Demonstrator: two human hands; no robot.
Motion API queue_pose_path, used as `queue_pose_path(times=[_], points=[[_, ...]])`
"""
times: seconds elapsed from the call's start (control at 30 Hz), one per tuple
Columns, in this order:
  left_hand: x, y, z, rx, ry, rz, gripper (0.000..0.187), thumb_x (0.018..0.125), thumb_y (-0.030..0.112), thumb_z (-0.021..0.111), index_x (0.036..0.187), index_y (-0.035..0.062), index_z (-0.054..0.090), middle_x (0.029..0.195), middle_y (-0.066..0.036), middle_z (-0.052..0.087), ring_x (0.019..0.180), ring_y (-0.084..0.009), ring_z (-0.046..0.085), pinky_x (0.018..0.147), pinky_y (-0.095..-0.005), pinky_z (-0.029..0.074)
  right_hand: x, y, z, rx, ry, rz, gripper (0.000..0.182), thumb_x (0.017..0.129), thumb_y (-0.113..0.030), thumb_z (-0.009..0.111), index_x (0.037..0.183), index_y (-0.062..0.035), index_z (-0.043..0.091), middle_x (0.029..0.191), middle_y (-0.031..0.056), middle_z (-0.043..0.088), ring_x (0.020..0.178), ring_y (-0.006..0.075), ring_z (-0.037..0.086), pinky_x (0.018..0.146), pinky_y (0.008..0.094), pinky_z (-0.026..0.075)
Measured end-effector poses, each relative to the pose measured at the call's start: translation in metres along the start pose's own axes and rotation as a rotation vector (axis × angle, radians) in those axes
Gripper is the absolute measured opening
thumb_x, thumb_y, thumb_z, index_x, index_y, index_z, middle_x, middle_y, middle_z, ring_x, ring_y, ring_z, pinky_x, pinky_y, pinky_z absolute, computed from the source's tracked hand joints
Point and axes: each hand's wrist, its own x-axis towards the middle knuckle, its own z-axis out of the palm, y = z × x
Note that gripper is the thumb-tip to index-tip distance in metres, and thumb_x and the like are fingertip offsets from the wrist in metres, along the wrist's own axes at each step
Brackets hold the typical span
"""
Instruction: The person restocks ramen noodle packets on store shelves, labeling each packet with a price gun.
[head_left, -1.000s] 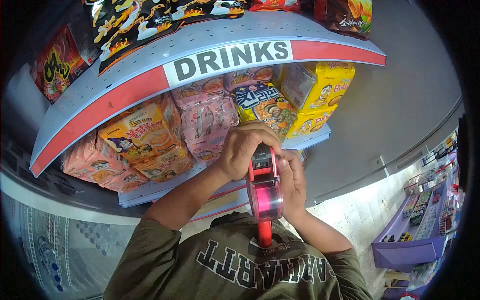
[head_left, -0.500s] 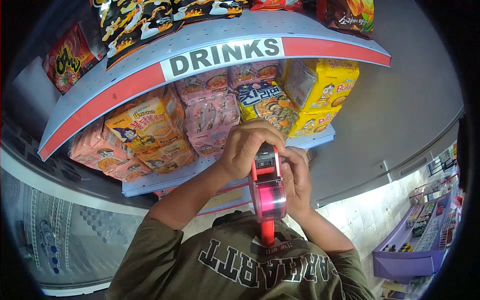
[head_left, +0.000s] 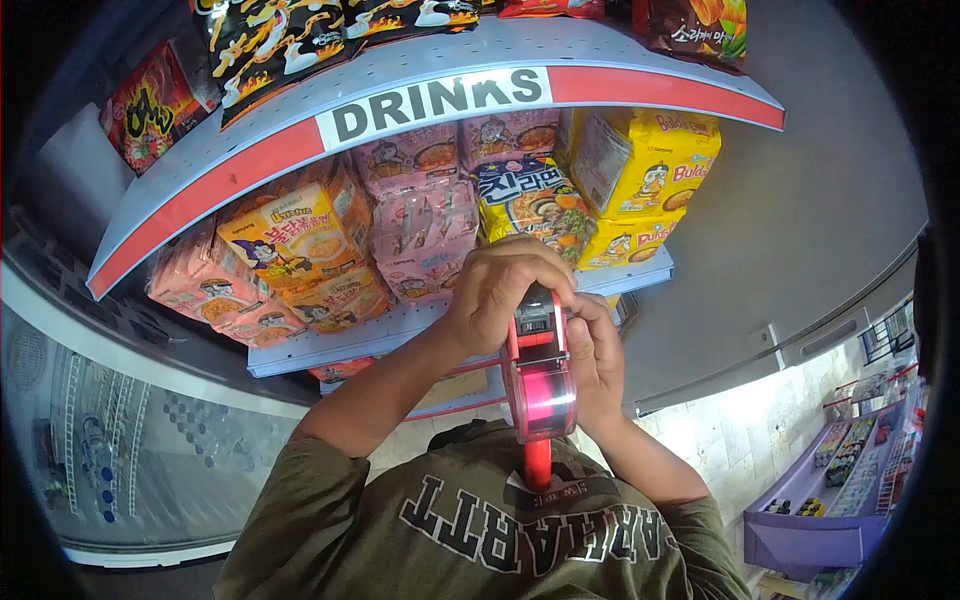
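A red and black price labeling gun (head_left: 530,350) is in front of my chest, its clear wheel holding a roll of pink labels (head_left: 547,392). Its red handle (head_left: 537,465) points back toward my shirt, with no fingers around it. My left hand (head_left: 500,295) is closed over the top of the gun's head, fingers curled across its far end. On the other side, my right hand (head_left: 595,350) grips the same end, thumb up along the side and fingers bent. The fingertips partly hide the black number window (head_left: 533,325).
Beyond my hands, a shelf with a "DRINKS" strip (head_left: 440,105) holds pink noodle packs (head_left: 425,230), orange packs (head_left: 290,240), a blue and yellow pack (head_left: 535,205) and yellow packs (head_left: 650,170). Snack bags lie above. A glass-front cooler (head_left: 150,450) stands left, a purple display rack (head_left: 810,530) right.
The view has shifted slightly, so the shelf sits a little higher and packs appear a bit to the right. Both hands keep their hold on the labeling gun, with little visible finger movement.
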Motion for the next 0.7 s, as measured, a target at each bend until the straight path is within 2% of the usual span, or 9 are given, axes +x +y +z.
queue_pose_path(times=[0.37, 0.7], points=[[-0.0014, 0.0014, 0.0051, 0.000, 0.003, 0.012, 0.074, 0.098, 0.045, 0.010, 0.076, 0.0010, 0.065, 0.082, -0.017, 0.064, 0.079, -0.0271, 0.062, 0.077, -0.0375, 0.047, -0.0040, -0.0031, -0.0047, -0.028, -0.010, -0.062, 0.021, 0.096, -0.010, 0.044, 0.112, 0.0030, 0.050, 0.104, 0.0135, 0.051, 0.098, 0.0229, 0.050, 0.090, 0.0314, 0.038], [0.0007, 0.0075, 0.0056, 0.020, -0.011, 0.005, 0.076, 0.098, 0.049, 0.010, 0.076, 0.0005, 0.065, 0.082, -0.017, 0.064, 0.080, -0.0268, 0.062, 0.077, -0.0370, 0.047, -0.0064, -0.0090, -0.0051, -0.006, 0.024, 0.007, 0.021, 0.098, -0.013, 0.043, 0.111, 0.0020, 0.051, 0.103, 0.0117, 0.050, 0.096, 0.0202, 0.049, 0.088, 0.0299, 0.038]])
